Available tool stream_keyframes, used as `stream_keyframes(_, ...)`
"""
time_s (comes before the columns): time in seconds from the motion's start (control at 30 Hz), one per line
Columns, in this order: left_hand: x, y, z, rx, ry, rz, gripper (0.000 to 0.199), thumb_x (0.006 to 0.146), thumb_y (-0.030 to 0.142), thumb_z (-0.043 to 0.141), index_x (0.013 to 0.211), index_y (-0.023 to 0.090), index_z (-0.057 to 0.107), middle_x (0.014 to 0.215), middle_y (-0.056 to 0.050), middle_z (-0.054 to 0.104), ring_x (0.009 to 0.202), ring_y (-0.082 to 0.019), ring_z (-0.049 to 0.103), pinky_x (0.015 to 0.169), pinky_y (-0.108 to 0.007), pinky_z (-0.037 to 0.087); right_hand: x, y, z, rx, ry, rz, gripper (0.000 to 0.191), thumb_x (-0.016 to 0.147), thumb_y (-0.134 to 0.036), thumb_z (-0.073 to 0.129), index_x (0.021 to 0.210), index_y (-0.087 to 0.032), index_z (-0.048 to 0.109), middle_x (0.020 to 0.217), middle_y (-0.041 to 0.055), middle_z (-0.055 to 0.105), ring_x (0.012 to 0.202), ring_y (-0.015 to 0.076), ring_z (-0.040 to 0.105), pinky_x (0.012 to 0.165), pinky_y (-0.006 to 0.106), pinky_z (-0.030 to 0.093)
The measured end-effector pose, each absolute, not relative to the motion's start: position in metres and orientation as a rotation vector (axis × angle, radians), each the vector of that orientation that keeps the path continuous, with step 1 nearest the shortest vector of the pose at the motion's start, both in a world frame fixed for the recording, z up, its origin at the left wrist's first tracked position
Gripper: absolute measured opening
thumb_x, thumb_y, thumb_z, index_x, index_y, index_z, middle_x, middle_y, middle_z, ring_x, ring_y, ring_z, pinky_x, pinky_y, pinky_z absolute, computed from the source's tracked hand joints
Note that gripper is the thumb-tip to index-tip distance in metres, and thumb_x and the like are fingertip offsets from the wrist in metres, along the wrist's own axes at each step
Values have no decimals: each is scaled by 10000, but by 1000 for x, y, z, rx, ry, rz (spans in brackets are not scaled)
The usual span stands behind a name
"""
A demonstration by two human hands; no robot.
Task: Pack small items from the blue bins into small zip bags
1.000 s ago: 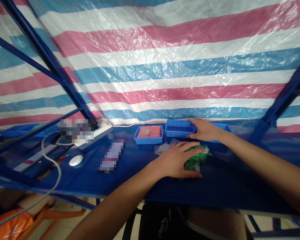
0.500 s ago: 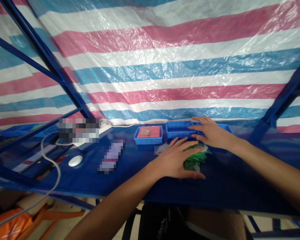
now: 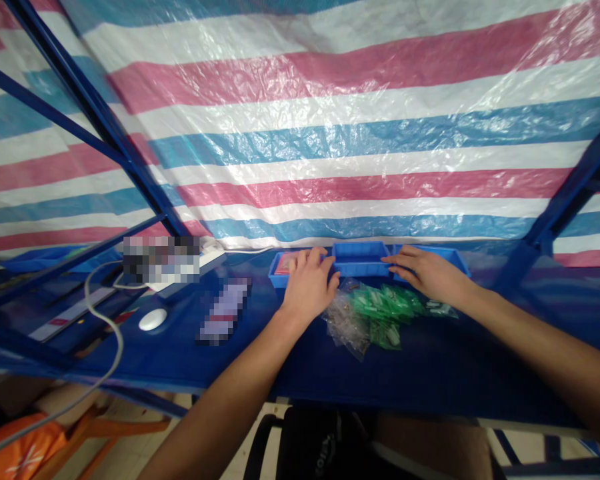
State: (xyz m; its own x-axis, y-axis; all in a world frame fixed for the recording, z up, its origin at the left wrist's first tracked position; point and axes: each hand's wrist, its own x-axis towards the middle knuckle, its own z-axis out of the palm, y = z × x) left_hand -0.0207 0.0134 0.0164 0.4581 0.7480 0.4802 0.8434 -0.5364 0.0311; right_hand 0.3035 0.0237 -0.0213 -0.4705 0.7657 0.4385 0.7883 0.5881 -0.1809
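Observation:
My left hand (image 3: 307, 280) lies over the left blue bin (image 3: 276, 279), fingers bent and thumb apart. It covers part of the red packets (image 3: 284, 264) inside. My right hand (image 3: 427, 272) is at the gap between the middle blue bin (image 3: 361, 269) and the right blue bin (image 3: 457, 259). Its fingers are apart, with the tips at the middle bin's right edge, and I see nothing held. Between my hands and nearer to me lies a loose pile of small green plastic bags (image 3: 387, 303) and clear plastic bags (image 3: 347, 320); their contents are too small to name.
To the left on the blue table (image 3: 260, 360) are a white mouse (image 3: 153, 319), a blurred-out flat purple object (image 3: 224, 310) and a pale cable (image 3: 116, 333). A striped plastic sheet (image 3: 330, 147) hangs behind the bins. Blue metal frame bars (image 3: 130, 167) rise at the sides.
My left hand has moved from the plastic bags up and left onto the left bin. My right hand has shifted slightly right and down. The bag pile is now uncovered and looks more spread out.

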Motion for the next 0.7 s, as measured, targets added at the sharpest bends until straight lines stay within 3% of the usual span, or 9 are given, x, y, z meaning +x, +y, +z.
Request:
stream_keyframes(0.17, -39, 29, 11, -2537, -1410, -634, 326, 1050, 372, 567, 1319, 306, 738, 1409, -91, 612, 1274, -316, 571, 1147, -524, 453, 302, 23, -23, -1258, -2295, -56, 387, 1100, -425, 464, 1329, -261, 729, 1183, 123, 732, 1065, 312, 742, 1001, 480, 595)
stream_keyframes(0.37, -44, 47, 5, -2795, -1224, -746, 240, 1019, 226, 598, 1111, 254, 818, 1280, -92, 650, 1173, -245, 664, 1132, -423, 515, 299, 20, -20, -1336, -2260, -71, 369, 1098, -411, 452, 1267, -251, 739, 1200, 121, 745, 1061, 314, 740, 987, 479, 592)
stream_keyframes(0.47, -42, 47, 6, -2815, -1197, -853, 250, 1016, 213, 606, 1211, 219, 763, 1265, -102, 656, 1131, -236, 680, 1101, -405, 543, 298, 19, -20, -1359, -2250, -89, 354, 1077, -392, 483, 1293, -268, 735, 1168, 116, 759, 1041, 322, 741, 964, 467, 593)
stream_keyframes(0.6, -39, 44, 9, -2791, -1239, -922, 424, 999, 185, 635, 1423, 188, 624, 1270, -109, 675, 1139, -245, 681, 1081, -401, 557, 298, 18, -20, -1362, -2242, -110, 353, 1061, -368, 508, 1320, -260, 723, 1124, 123, 762, 1011, 323, 736, 946, 446, 586)
stream_keyframes(0.7, -38, 46, 9, -2847, -1169, -879, 359, 1034, 186, 581, 1380, 195, 678, 1348, -109, 668, 1241, -236, 663, 1160, -387, 512, 298, 18, -21, -1376, -2237, -104, 343, 1072, -359, 488, 1295, -251, 726, 1150, 131, 750, 1007, 321, 732, 945, 444, 578)
